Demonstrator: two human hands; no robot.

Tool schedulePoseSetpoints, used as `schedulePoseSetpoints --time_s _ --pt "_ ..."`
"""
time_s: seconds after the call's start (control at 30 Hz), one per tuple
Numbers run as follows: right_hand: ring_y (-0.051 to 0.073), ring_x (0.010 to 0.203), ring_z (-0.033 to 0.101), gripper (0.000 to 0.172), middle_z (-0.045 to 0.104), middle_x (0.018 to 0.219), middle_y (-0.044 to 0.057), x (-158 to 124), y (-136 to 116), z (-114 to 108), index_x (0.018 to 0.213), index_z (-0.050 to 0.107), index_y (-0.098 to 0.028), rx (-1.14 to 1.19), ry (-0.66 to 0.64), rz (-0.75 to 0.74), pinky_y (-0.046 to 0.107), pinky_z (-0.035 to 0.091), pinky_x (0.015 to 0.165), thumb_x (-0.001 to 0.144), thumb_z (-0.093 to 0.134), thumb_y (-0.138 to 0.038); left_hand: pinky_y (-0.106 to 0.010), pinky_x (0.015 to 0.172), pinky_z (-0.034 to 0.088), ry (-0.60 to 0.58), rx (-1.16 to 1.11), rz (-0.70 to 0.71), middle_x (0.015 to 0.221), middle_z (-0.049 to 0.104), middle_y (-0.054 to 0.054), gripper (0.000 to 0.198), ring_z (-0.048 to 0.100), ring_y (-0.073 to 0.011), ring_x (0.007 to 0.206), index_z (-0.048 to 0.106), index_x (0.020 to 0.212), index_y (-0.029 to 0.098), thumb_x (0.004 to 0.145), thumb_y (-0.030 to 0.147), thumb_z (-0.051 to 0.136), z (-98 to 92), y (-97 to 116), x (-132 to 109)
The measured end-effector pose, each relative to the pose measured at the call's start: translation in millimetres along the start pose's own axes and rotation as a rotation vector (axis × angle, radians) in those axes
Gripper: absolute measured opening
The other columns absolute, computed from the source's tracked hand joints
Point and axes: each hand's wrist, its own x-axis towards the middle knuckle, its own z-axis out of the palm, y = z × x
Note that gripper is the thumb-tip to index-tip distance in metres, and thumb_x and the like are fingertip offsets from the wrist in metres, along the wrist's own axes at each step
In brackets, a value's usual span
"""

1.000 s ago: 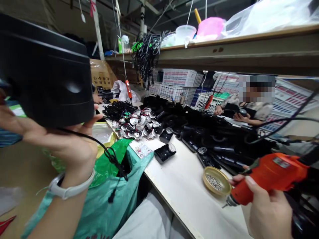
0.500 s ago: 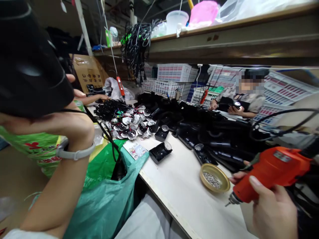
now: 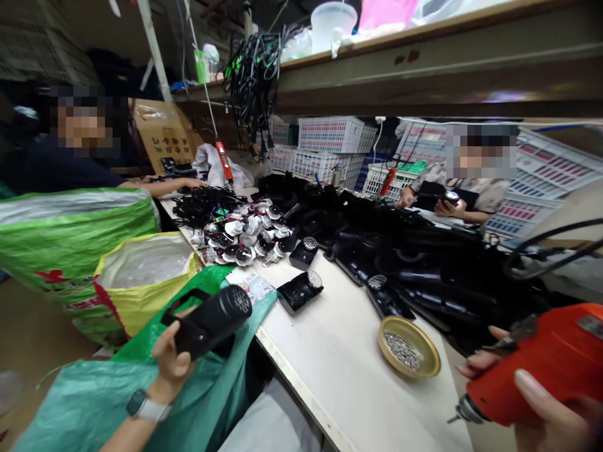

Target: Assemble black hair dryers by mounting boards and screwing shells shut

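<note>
My left hand [image 3: 172,355] grips a black hair dryer housing [image 3: 214,320] with a round perforated grille at its end, above the green plastic bags left of the table. My right hand [image 3: 541,402] is wrapped round an orange-red electric screwdriver [image 3: 546,364], its bit pointing down and left over the table's right side. Close to that bit is a yellowish bowl [image 3: 384,348] of small metal screws [image 3: 402,350]. Two black housings with round grilles [image 3: 300,294] [image 3: 304,252] sit on the white table [image 3: 325,351] between my hands.
Motor assemblies [image 3: 249,232] with wires are heaped at the table's far left. Many black housings [image 3: 414,270] cover its back and right. A yellow bag [image 3: 151,267] stands at left. Two co-workers sit at the far left and far right. A shelf [image 3: 424,75] overhangs the table.
My left hand has lowered the black housing from close before the camera to above the green bags, uncovering a co-worker at left. The screwdriver in my right hand has shifted right and down.
</note>
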Motion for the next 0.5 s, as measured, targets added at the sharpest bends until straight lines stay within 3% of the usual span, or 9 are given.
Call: schedulePoseSetpoints --time_s 0.1,0.17,0.23,0.3,0.4,0.43,0.5 --pt "0.025 0.071 0.066 0.053 0.073 0.075 -0.001 -3.4 -0.8 3.4 0.107 0.072 -0.029 0.018 -0.022 0.035 0.039 0.054 0.073 0.057 0.086 -0.042 -0.053 0.094 0.057 -0.055 0.068 -0.091 0.119 0.069 -0.015 0.080 0.070 -0.0307 0.106 0.052 0.139 0.019 0.088 0.080 0.047 -15.0 -19.5 -41.8" --pt "0.024 0.076 0.066 0.054 0.073 0.076 -0.002 -7.5 -2.5 6.0 0.110 0.072 -0.029 0.020 -0.042 0.046 0.037 0.053 0.077 0.060 0.085 -0.044 -0.050 0.087 0.061 -0.109 0.134 -0.180 0.116 0.071 -0.016 0.084 0.074 -0.0322 0.100 0.043 0.148 0.018 0.089 0.078 0.044 -25.3 -24.3 -57.5" --pt "0.023 0.078 0.066 0.052 0.073 0.077 -0.003 -11.2 -3.8 8.0 0.110 0.072 -0.030 0.018 -0.054 0.051 0.036 0.053 0.079 0.062 0.083 -0.046 -0.048 0.082 0.062 -0.216 0.187 -0.255 0.108 0.076 -0.013 0.077 0.077 -0.0322 0.089 0.046 0.150 0.019 0.092 0.069 0.049 -33.8 -23.2 -64.0" --pt "0.023 0.076 0.066 0.052 0.073 0.078 -0.004 -13.3 -5.1 9.8 0.111 0.071 -0.031 0.007 -0.057 0.046 0.036 0.053 0.076 0.063 0.083 -0.046 -0.048 0.091 0.059 -0.448 0.256 -0.321 0.112 0.079 -0.012 0.071 0.077 -0.0340 0.096 0.048 0.151 0.024 0.093 0.063 0.051 -39.9 -17.2 -61.3" --pt "0.023 0.072 0.065 0.055 0.072 0.075 -0.004 -14.5 -8.2 12.3 0.112 0.070 -0.031 -0.015 -0.052 0.047 0.036 0.053 0.071 0.061 0.082 -0.048 -0.052 0.109 0.047 -0.913 0.382 -0.469 0.136 0.070 -0.015 0.077 0.067 -0.0370 0.125 0.027 0.163 0.023 0.096 0.060 0.036 -46.5 0.3 -40.7" --pt "0.023 0.072 0.065 0.056 0.072 0.075 -0.004 -14.8 -9.5 12.8 0.112 0.070 -0.031 -0.018 -0.045 0.047 0.036 0.053 0.070 0.060 0.082 -0.048 -0.053 0.106 0.049 -1.029 0.408 -0.520 0.135 0.070 -0.017 0.081 0.069 -0.0388 0.121 0.024 0.164 0.021 0.095 0.061 0.036 -48.1 8.2 -30.5" --pt "0.024 0.072 0.065 0.056 0.072 0.075 -0.003 -15.6 -11.7 13.0 0.110 0.070 -0.031 -0.014 -0.031 0.045 0.037 0.053 0.069 0.058 0.082 -0.050 -0.051 0.085 0.059 -1.229 0.367 -0.621 0.120 0.077 -0.016 0.084 0.079 -0.0401 0.092 0.036 0.160 0.024 0.087 0.063 0.051 -49.5 25.3 -8.9"
